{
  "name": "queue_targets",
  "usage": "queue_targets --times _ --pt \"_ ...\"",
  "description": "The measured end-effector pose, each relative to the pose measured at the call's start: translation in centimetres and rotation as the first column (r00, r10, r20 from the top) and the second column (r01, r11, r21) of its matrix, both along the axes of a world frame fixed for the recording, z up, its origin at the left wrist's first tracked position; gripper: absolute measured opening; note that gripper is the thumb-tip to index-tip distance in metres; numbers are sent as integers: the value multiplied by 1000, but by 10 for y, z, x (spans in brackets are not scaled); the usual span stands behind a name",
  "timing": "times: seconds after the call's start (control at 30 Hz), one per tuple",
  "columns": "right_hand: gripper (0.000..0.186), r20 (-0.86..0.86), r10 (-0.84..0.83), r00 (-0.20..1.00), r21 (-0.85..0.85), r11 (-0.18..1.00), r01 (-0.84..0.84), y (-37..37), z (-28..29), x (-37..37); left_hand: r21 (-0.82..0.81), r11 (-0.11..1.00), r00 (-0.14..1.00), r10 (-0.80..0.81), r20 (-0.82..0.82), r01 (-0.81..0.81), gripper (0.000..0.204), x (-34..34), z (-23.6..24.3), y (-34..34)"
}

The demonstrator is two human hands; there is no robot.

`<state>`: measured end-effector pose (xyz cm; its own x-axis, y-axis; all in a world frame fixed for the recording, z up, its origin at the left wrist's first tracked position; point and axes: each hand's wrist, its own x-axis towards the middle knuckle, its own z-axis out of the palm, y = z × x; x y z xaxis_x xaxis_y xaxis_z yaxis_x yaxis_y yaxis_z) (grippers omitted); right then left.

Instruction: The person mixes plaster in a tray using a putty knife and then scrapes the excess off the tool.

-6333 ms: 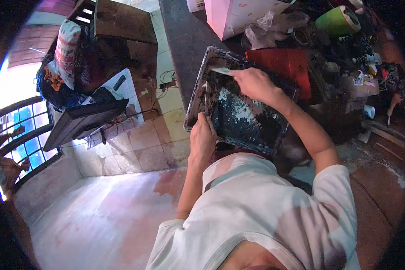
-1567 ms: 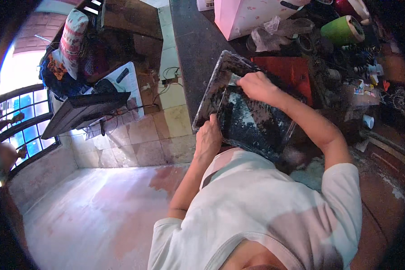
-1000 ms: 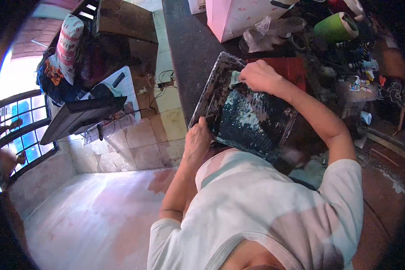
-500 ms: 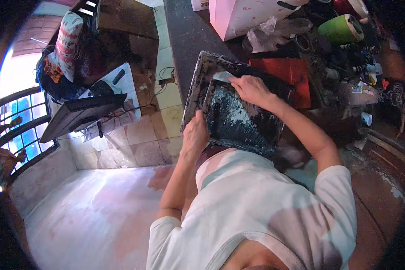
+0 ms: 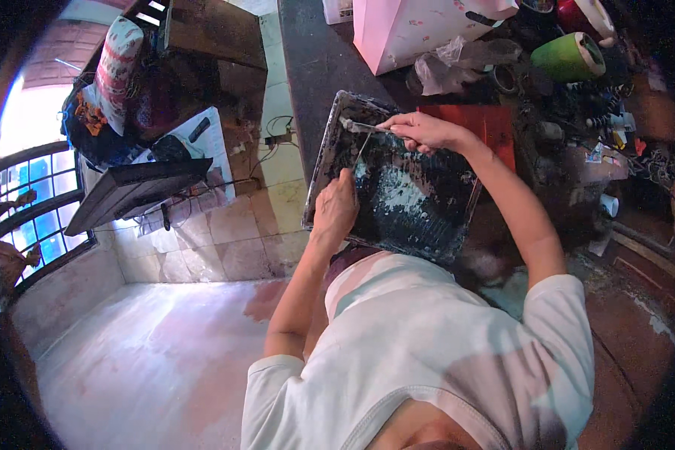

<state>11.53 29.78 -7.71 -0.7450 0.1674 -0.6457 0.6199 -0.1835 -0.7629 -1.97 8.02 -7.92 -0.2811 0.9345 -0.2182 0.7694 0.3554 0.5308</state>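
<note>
A black rectangular tray (image 5: 412, 202) with a raised rim lies tilted in front of my body, its bottom streaked with pale residue. My right hand (image 5: 427, 132) is closed on a scraper, seen nearly edge-on. At its far end, over the tray's upper left corner, sits a pale greyish lump (image 5: 347, 124). My left hand (image 5: 336, 206) is closed at the tray's left side. From its fingers a thin straight tool (image 5: 363, 148) slants up to meet the scraper. What kind of tool this is I cannot make out.
A dark table (image 5: 315, 67) carries a pink-white bag (image 5: 427, 30), a crumpled clear plastic bag (image 5: 446, 69) and a red board (image 5: 499, 131) beyond the tray. A green container (image 5: 570, 58) lies among clutter at right. A monitor (image 5: 139, 191) stands at left.
The scraper has turned from flat to edge-on and now crosses the thin tool. My left hand has shifted slightly right and up, with the tool more slanted.
</note>
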Motion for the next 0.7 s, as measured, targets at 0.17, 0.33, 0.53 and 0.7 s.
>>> queue_targets --times 0.17,0.33,0.53,0.7 --pt "35 -52 -134 990 -145 981 126 -9 -19 10 14 998 978 60 200 -64 14 2 -3 5" --pt "36 -46 -263 964 -205 947 249 -17 -15 13 50 996 951 59 302 -77 16 6 -4 0" --pt "38 -59 -279 958 -195 945 263 -27 -18 12 -39 992 942 123 313 -116 22 7 -7 6" --pt "39 -74 -282 956 -138 953 271 -40 -13 13 -26 990 945 143 295 -142 22 6 -14 3"
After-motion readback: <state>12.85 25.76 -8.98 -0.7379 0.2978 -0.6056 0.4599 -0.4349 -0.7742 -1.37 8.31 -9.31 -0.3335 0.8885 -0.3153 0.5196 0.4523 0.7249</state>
